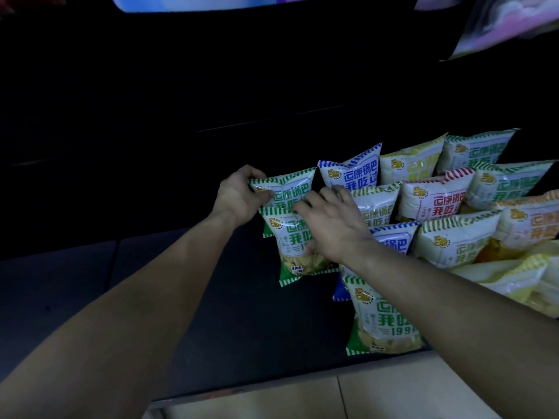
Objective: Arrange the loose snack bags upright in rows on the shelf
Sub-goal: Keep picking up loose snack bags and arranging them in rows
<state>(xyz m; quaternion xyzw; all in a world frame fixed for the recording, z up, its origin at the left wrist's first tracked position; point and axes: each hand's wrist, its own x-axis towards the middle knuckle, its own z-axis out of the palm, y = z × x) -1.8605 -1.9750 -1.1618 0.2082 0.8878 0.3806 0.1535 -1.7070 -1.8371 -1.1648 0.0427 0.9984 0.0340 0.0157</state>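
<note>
Two green-striped snack bags stand upright, one behind the other, at the left end of the rows on the dark shelf [193, 297]. My left hand [236, 195] pinches the top left corner of the rear green bag [287, 184]. My right hand [329, 219] lies over the front green bag [295, 246], fingers curled on its upper right edge. To the right, several more bags stand in rows: blue [354, 173], yellow [414, 164], red [435, 198] and orange [529, 222]. Another green bag [378, 319] stands at the shelf's front, under my right forearm.
The shelf's left half is dark and bare up to its front lip [272, 391]. Loose yellow bags [520, 282] lie in a heap at the far right. A pastel package [508, 25] hangs at the top right. Pale floor tiles [302, 406] show below.
</note>
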